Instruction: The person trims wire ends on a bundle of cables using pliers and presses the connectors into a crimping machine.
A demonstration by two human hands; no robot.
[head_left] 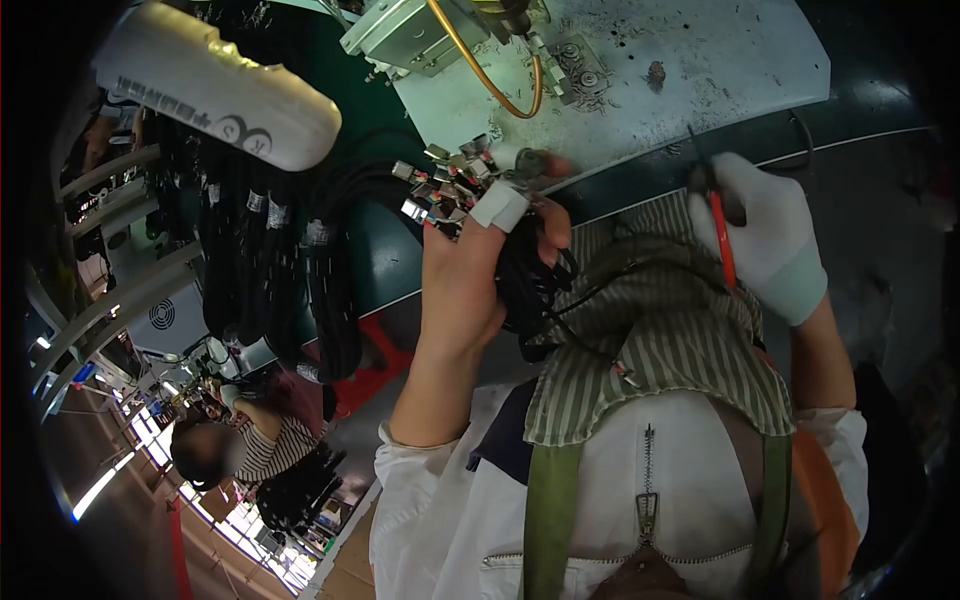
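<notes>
My left hand [470,255] is closed around a bundle of black cables [522,285], and a white wrap circles one of its fingers. A cluster of metal connectors [450,178] fans out above that hand. One cable end with a small metal tip [625,375] lies on the striped apron. In a white glove, my right hand [765,225] grips a red-handled tool [721,235] whose thin dark tip points up and away from me. The tool is apart from the cables, and its exact kind cannot be made out.
A pale metal plate [690,60] with scattered dark scraps lies ahead, beside a machine [420,35] with a copper-coloured tube [490,90]. More black cable bundles [270,250] hang at left, below a white cylinder [220,90]. Another person [270,445] sits at lower left.
</notes>
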